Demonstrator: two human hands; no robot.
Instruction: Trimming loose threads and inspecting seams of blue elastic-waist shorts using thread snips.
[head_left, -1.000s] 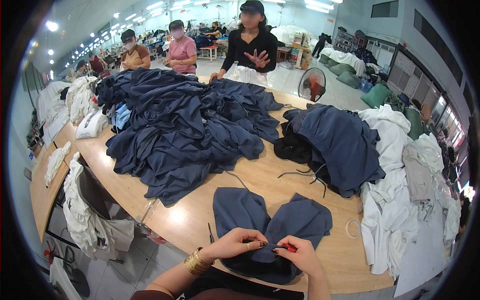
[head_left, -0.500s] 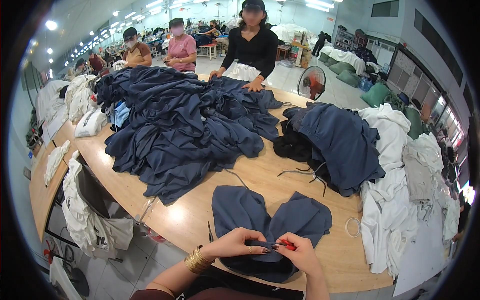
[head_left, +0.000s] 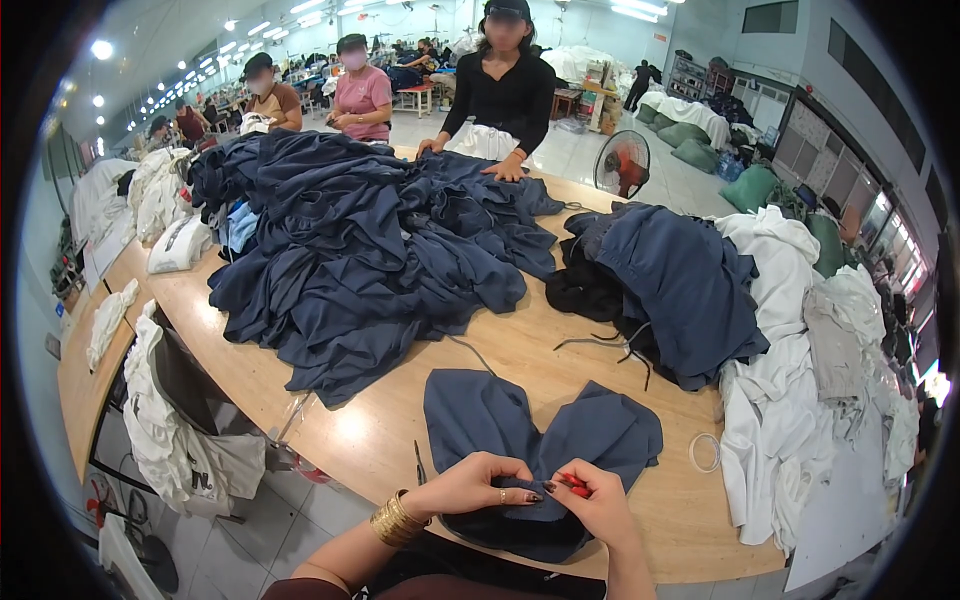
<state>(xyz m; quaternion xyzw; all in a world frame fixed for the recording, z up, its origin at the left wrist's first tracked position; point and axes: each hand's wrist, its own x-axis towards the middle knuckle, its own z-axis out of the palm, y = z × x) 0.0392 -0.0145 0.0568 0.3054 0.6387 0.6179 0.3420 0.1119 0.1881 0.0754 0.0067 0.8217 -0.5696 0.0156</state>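
Observation:
A dark blue garment piece (head_left: pixel 520 425) lies spread on the wooden table (head_left: pixel 370 440) right in front of me. My left hand (head_left: pixel 475 485), with gold bangles on the wrist, pinches the near part of the fabric. My right hand (head_left: pixel 590 500) grips a small red tool (head_left: pixel 573 486), likely thread snips, and holds its tip against the cloth beside the left fingertips. A thin dark tool (head_left: pixel 419 463) lies on the table just left of the garment.
A big heap of dark blue garments (head_left: pixel 350 250) fills the table's middle and left. A smaller blue and black pile (head_left: pixel 670 285) and white garments (head_left: pixel 800 380) lie to the right. A person in black (head_left: pixel 500 90) stands opposite; others work behind. A small fan (head_left: pixel 620 165) stands far right.
My hands stay on the garment, shifting only slightly. The person in black has lowered both hands from chest height onto the clothes on the far side of the table.

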